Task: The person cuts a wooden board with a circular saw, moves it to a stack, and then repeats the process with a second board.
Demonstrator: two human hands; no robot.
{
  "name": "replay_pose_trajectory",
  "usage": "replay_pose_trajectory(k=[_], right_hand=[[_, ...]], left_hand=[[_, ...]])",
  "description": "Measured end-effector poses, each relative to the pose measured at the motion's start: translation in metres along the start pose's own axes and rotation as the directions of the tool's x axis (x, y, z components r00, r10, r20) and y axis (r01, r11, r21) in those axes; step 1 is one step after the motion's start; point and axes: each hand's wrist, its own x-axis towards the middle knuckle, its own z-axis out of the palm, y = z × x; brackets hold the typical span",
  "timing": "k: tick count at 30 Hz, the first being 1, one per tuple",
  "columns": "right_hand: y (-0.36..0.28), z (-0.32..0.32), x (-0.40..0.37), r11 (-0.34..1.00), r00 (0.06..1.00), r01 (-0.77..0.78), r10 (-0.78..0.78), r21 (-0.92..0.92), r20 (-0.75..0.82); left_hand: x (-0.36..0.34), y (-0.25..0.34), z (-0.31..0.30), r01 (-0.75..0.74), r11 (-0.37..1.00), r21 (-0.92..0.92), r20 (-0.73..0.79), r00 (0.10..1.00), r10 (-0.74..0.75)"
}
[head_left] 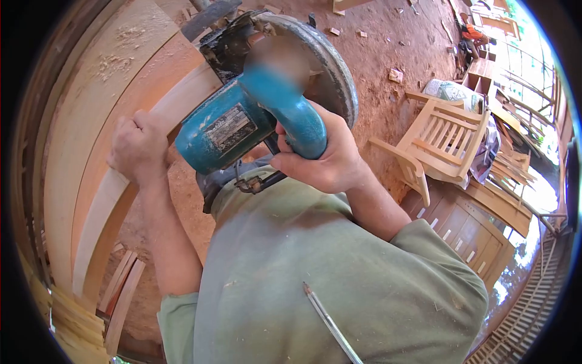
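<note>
My right hand [333,151] is wrapped round the rear handle of a teal circular saw [218,130]. The saw's dark motor end and round guard point away from me, over the end of a pale wooden plank [188,94]. My left hand [139,148] is closed over that plank on the near side of the saw, with its fingers curled at the edge. Beside the plank, to the left, lie wider wooden boards [91,103], with sawdust scattered on the outer one. The blade is hidden from this angle.
A wooden slatted chair [439,142] stands on the dirt floor to the right, near brown panels [461,224] and stacked offcuts [515,170]. Narrow wood strips [124,297] lie at lower left. A pen [330,321] hangs at my green shirt. A person [473,36] is far off.
</note>
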Motion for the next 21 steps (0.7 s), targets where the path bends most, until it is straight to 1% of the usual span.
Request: replay_pose_trajectory(k=[2, 4, 5, 7, 8, 9, 11, 13, 16, 21], right_hand=[[-0.0028, 0.0015, 0.0010, 1.000, 1.000, -0.003, 0.003, 0.014, 0.006], [-0.0018, 0.0012, -0.0001, 1.000, 1.000, 0.006, -0.006, -0.023, -0.022], [-0.0011, -0.0001, -0.0004, 0.999, 1.000, -0.002, 0.001, -0.044, -0.020], [-0.0006, -0.0032, -0.0016, 0.999, 1.000, -0.018, 0.018, -0.043, -0.001], [0.0000, -0.0042, -0.0023, 0.998, 0.999, -0.041, 0.041, -0.037, 0.001], [0.0013, -0.0043, -0.0031, 0.998, 0.999, -0.039, 0.039, -0.043, 0.014], [0.0032, -0.0044, -0.0031, 0.999, 0.999, -0.043, 0.043, -0.012, -0.010], [0.0019, -0.0050, -0.0027, 0.999, 0.999, -0.034, 0.034, -0.029, -0.004], [0.0068, -0.0054, -0.0032, 0.999, 1.000, -0.021, 0.020, -0.026, -0.007], [0.0043, -0.0079, -0.0024, 0.999, 0.999, -0.036, 0.036, 0.022, -0.009]], left_hand=[[-0.0005, -0.0002, -0.0002, 0.012, 1.000, -0.008, -0.008, 1.000, -0.012], [-0.0013, -0.0003, 0.0015, -0.030, 0.999, 0.040, -0.035, 0.999, 0.031], [-0.0015, -0.0004, 0.0016, -0.013, 0.999, 0.043, -0.044, 0.999, 0.015], [-0.0028, 0.0003, 0.0019, -0.054, 0.999, 0.003, -0.085, 0.995, 0.055], [-0.0031, 0.0004, 0.0016, -0.040, 0.999, 0.003, -0.089, 0.995, 0.040], [-0.0031, 0.0004, 0.0013, -0.049, 0.999, 0.000, -0.080, 0.996, 0.049], [-0.0020, 0.0019, 0.0005, -0.045, 0.999, -0.004, -0.082, 0.996, 0.045], [-0.0021, 0.0023, -0.0008, -0.049, 0.999, -0.011, -0.056, 0.997, 0.048], [-0.0027, 0.0035, -0.0025, -0.041, 0.998, -0.055, -0.061, 0.997, 0.038], [-0.0031, 0.0051, 0.0006, -0.019, 0.999, -0.048, -0.075, 0.997, 0.015]])
